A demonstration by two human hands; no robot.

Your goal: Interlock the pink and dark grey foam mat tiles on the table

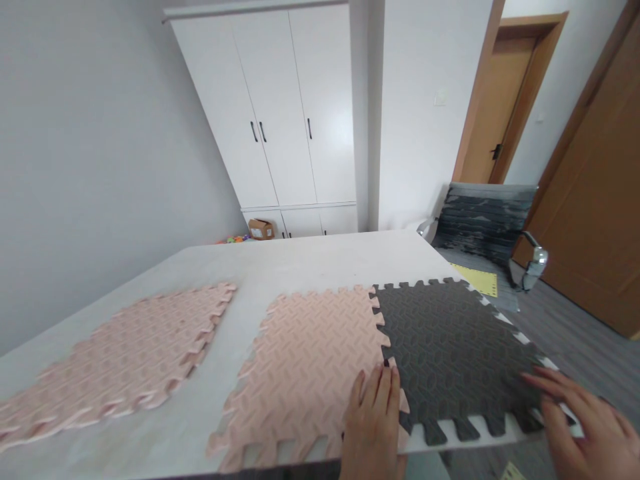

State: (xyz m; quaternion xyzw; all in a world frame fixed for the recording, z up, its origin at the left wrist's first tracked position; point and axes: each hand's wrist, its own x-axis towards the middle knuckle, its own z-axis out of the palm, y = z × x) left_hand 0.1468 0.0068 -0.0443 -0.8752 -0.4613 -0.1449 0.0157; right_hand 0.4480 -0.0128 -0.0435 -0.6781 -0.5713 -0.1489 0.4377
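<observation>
A pink foam tile (310, 360) with toothed edges lies on the white table, side by side with a dark grey foam tile (450, 340). Their teeth mesh along the upper part of the shared edge. My left hand (373, 420) lies flat on the pink tile beside this seam, fingers stretched forward and hiding part of the lower joint. At the grey tile's right front corner is my right hand (585, 420), its fingers apart and touching or just above the edge. Another pink tile (135, 353) lies separately on the left.
The white table (320, 257) reaches back toward a white cabinet (295, 113). A chair (485, 220) with a yellow sheet (477, 279) on its seat stands beyond the right edge. A cardboard box (261, 229) sits behind the table.
</observation>
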